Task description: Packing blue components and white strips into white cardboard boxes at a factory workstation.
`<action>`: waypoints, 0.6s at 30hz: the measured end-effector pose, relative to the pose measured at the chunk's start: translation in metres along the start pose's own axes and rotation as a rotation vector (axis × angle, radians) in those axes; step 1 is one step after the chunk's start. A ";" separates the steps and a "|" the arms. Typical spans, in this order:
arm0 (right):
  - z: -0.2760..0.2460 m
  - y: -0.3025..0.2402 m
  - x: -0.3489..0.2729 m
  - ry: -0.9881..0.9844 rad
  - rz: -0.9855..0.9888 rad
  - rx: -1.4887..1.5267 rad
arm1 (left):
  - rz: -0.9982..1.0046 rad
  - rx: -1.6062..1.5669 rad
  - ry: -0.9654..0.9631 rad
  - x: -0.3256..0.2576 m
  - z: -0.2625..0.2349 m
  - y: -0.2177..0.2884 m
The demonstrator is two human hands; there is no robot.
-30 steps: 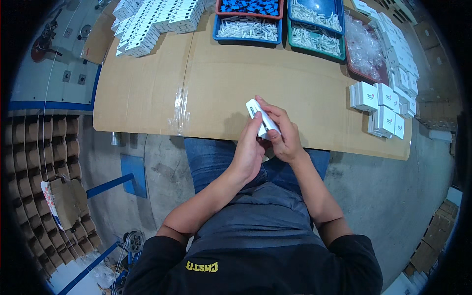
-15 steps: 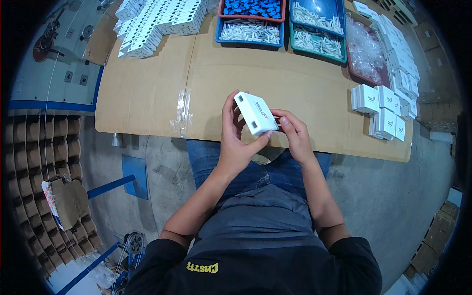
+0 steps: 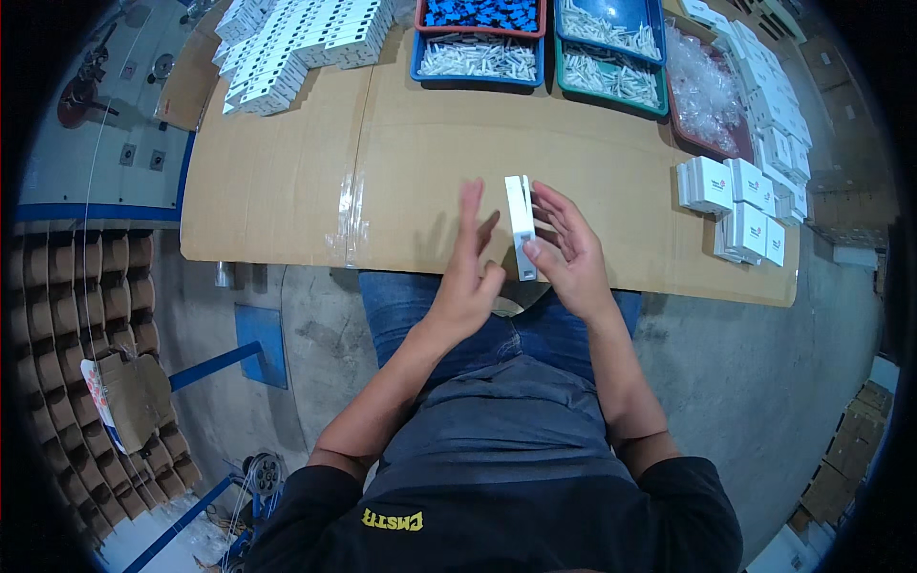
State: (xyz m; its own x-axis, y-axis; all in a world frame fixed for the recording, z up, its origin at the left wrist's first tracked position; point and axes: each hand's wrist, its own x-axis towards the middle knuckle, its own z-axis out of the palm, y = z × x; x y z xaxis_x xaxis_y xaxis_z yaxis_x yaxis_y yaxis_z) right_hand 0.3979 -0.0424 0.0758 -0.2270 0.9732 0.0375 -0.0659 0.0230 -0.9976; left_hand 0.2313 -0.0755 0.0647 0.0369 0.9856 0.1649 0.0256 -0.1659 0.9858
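Observation:
My right hand (image 3: pixel 573 250) grips a white plastic box (image 3: pixel 520 220), turned so that its narrow side faces up. The thumb presses its near end while the fingers lie along its right side. To the left of the box, my left hand (image 3: pixel 465 269) is apart from it, fingers stretched out and slightly blurred, holding nothing. Both hands are over the near edge of the cardboard-covered table (image 3: pixel 277 181).
Rows of white boxes (image 3: pixel 287 53) stand at the back left. Behind my hands are a blue tray of small white parts (image 3: pixel 478 59), a red tray of blue parts (image 3: pixel 482 14) and a green tray (image 3: pixel 611 81). A reddish tray holds clear plastic pieces (image 3: pixel 705 91); white boxes (image 3: pixel 709 183) are stacked at right.
The white box has turned from its broad printed face onto its narrow side. My left hand has let go and moved off to the left; my right hand now holds the box alone.

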 end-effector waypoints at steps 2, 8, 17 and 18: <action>-0.002 0.001 0.001 -0.039 -0.106 -0.079 | -0.201 -0.339 0.128 0.000 -0.002 -0.001; 0.002 0.002 -0.002 -0.197 -0.313 -0.375 | -0.793 -0.773 -0.001 0.008 0.004 0.015; 0.006 0.008 -0.005 -0.177 -0.255 -0.443 | -0.655 -0.620 0.134 0.001 0.018 0.021; 0.007 0.008 -0.005 -0.174 -0.247 -0.427 | -0.641 -0.593 0.179 0.002 0.020 0.024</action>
State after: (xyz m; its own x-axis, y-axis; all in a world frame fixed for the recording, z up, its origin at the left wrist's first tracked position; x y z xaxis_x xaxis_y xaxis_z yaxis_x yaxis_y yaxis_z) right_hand 0.3912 -0.0485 0.0677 -0.4157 0.8753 0.2473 0.2559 0.3735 -0.8917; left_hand 0.2520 -0.0781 0.0880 0.0355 0.8818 -0.4703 -0.5355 0.4141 0.7360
